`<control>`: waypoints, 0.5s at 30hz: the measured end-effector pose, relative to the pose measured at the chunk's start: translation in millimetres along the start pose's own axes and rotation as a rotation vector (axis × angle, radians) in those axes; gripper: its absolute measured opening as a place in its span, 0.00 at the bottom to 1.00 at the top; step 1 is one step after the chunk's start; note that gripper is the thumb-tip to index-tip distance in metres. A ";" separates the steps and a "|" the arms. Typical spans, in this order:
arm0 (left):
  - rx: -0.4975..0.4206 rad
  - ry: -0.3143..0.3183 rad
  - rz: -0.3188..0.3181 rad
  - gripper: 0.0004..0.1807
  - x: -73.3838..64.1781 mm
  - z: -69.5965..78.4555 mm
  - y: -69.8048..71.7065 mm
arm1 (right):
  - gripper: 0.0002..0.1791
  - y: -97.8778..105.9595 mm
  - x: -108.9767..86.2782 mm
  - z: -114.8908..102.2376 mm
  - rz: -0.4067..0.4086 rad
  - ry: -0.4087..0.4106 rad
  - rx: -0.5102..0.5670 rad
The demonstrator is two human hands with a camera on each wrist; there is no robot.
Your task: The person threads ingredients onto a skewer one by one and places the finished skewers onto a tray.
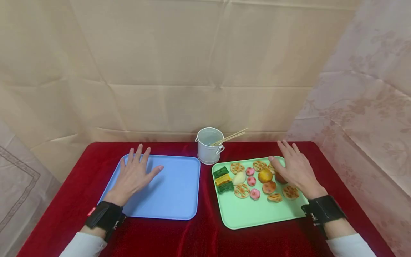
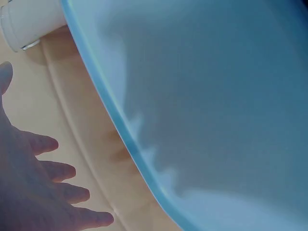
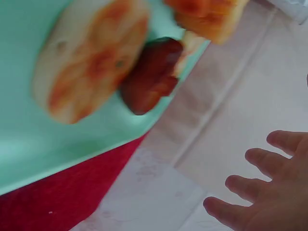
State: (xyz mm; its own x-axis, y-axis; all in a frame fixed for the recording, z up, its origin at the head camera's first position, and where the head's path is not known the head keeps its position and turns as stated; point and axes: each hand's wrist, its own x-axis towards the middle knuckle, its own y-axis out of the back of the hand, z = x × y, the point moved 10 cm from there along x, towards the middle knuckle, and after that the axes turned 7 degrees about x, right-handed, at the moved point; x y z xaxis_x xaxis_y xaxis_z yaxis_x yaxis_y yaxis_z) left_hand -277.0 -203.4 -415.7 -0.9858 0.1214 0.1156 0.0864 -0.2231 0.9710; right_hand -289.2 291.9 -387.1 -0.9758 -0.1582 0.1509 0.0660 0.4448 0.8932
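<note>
My left hand (image 1: 135,177) hovers over the blue tray (image 1: 173,192), fingers spread and holding nothing; its shadow falls on the tray. Above the far right part of the green tray (image 1: 244,214) is my right hand (image 1: 297,169), fingers extended, also holding nothing. On the green tray lie several lotus root slices (image 1: 242,191), several small pink round pieces (image 1: 255,194), green wavy pieces (image 1: 226,187), a yellow wavy piece (image 1: 223,179), a pale oval piece (image 1: 239,178) and a yellow scalloped piece (image 1: 265,175). A dark brown piece (image 3: 149,77) is partly hidden by my right hand in the head view.
Between the trays, toward the back, stands a white metal bucket (image 1: 208,150) with thin wooden skewers (image 1: 232,136) leaning out to the right. A red cloth (image 1: 205,232) covers the table. Beige fabric (image 1: 179,71) hangs behind it, and patterned fabric (image 1: 369,107) at the right.
</note>
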 end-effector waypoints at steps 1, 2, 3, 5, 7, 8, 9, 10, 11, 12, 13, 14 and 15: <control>-0.008 0.003 -0.002 0.53 -0.2 0.2 0.3 | 0.48 2.8 -0.9 -4.2 0.010 0.009 0.008; -0.018 0.006 -0.006 0.53 -0.3 0.3 0.4 | 0.47 5.9 -1.7 -8.9 0.023 0.020 0.020; -0.027 0.009 -0.009 0.54 -0.6 0.4 0.5 | 0.47 9.0 -2.5 -13.9 0.036 0.030 0.033; -0.054 0.015 -0.016 0.54 -1.2 1.0 0.8 | 0.47 14.5 -4.5 -25.4 0.061 0.051 0.057; -0.083 0.019 -0.018 0.54 -1.6 2.6 1.7 | 0.47 19.2 -6.4 -37.9 0.086 0.075 0.078; -0.097 0.020 -0.017 0.54 -1.8 3.5 2.4 | 0.47 21.6 -7.1 -44.8 0.100 0.089 0.091; -0.108 0.020 -0.017 0.54 -2.3 4.5 3.3 | 0.46 23.2 -8.2 -51.7 0.111 0.103 0.104; -0.120 0.020 -0.016 0.53 -2.5 5.8 4.0 | 0.46 24.6 -9.2 -59.0 0.125 0.121 0.112; -0.129 0.020 -0.015 0.53 -3.0 7.1 4.8 | 0.45 26.2 -10.2 -66.4 0.140 0.139 0.118; -0.139 0.019 -0.014 0.53 -3.3 8.4 5.6 | 0.44 27.7 -11.2 -74.0 0.158 0.159 0.124; -0.144 0.016 -0.012 0.53 -3.4 10.0 6.4 | 0.43 29.2 -12.2 -81.6 0.175 0.177 0.131; -0.151 0.015 -0.010 0.53 -3.6 11.6 7.1 | 0.42 30.7 -13.1 -89.5 0.195 0.198 0.136; -0.156 0.014 -0.009 0.53 -3.8 12.9 7.4 | 0.41 32.0 -14.2 -97.2 0.216 0.218 0.141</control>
State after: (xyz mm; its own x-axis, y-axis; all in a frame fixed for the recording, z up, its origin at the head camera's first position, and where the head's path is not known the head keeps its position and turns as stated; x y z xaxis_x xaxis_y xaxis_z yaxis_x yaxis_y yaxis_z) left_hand -270.7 -193.0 -406.2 -0.9884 0.1113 0.1033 0.0553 -0.3698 0.9275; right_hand -253.0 222.7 -319.5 -0.8740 -0.2250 0.4308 0.2220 0.6036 0.7658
